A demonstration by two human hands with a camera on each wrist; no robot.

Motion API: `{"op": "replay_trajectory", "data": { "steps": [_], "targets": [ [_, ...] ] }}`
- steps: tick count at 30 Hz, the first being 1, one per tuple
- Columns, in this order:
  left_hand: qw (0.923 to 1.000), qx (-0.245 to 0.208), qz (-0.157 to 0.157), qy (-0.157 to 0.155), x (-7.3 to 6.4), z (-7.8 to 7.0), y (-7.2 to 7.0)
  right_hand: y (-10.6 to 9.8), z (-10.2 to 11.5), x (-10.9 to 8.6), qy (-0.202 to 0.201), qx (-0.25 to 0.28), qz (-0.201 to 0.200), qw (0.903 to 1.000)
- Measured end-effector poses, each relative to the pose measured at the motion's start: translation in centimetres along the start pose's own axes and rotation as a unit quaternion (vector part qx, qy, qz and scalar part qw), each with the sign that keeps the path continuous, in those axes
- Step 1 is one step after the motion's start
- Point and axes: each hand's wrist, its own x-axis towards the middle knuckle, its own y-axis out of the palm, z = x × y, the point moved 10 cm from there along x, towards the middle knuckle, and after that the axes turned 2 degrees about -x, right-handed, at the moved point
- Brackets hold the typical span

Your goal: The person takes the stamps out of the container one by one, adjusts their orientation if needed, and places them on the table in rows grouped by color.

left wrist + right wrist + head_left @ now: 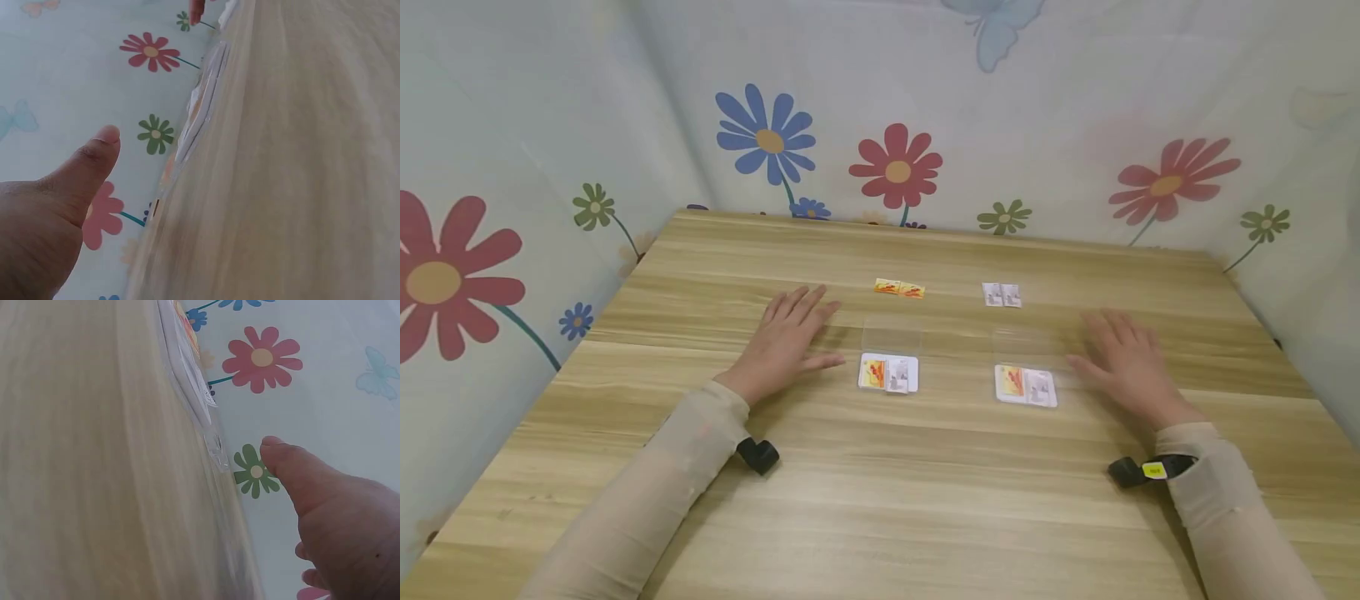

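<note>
My left hand (782, 346) lies spread on the wooden table, left of a white card (913, 375) with an orange-yellow stamp-like picture (872, 372) and a pale grey one (897, 375) side by side. A clear plastic flap or sleeve (891, 335) extends behind that card. Blurred, my right hand (1131, 371) has its fingers extended beside a second white card (1026, 403), which bears a similar pair and clear plastic (1022, 346) behind it. Neither hand holds anything. In the wrist views the left thumb (90, 159) and right thumb (294, 465) stick out away from the cards.
Farther back on the table (887, 517) lie two joined orange-yellow stamp-like pieces (899, 288) and, to their right, two pale grey ones (1002, 295). A flower-printed cloth (1037, 125) hangs behind the table and at its sides. Black cameras (758, 456) sit on both wrists.
</note>
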Motion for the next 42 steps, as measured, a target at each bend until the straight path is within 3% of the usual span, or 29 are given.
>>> {"op": "replay_trajectory", "data": {
  "steps": [10,26,42],
  "targets": [
    [0.9993,-0.009,-0.027,0.024,-0.1,-0.8,-1.2,-0.9,1.2,0.3,-0.024,0.011,-0.027,0.9993],
    [0.9949,-0.037,-0.072,0.061,0.3,-2.1,-2.8,-2.4,3.8,0.7,-0.003,0.044,-0.068,0.9967],
    [0.9876,-0.063,-0.117,0.083,0.1,-3.0,-4.2,-2.5,6.9,2.0,-0.016,0.086,-0.057,0.9945]
  ]
}}
